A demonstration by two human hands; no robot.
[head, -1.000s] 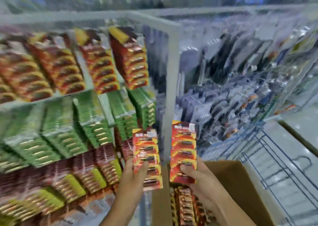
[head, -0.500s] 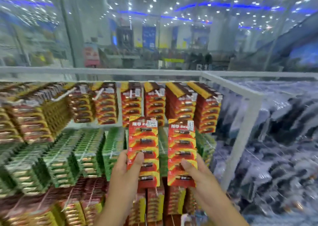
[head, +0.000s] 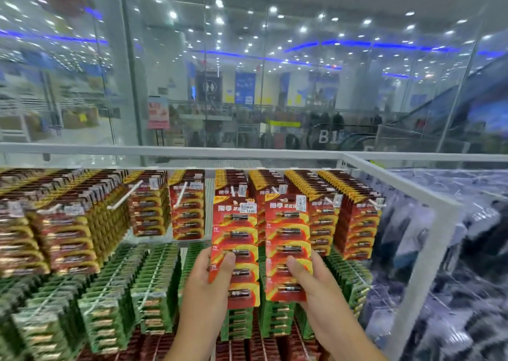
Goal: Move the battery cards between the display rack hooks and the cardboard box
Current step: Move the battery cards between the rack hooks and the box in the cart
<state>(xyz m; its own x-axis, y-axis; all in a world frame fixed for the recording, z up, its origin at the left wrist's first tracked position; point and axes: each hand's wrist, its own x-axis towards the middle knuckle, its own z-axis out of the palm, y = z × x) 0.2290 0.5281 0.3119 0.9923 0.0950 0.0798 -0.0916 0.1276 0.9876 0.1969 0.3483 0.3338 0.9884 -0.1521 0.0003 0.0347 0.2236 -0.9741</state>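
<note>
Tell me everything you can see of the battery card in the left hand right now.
The tall red-and-yellow cardboard battery card in the left hand carries five dark cells in a vertical column, each under a clear blister, with a yellow top corner and a white price sticker near the top. It stands upright, facing the camera, raised before the top row of hanging red cards. The left hand grips its lower left edge, thumb across the front. It hangs on no hook; a matching card is beside it.

hands: left and right raised from box level to top hook row
cards: left card and right card now before the red packs
</note>
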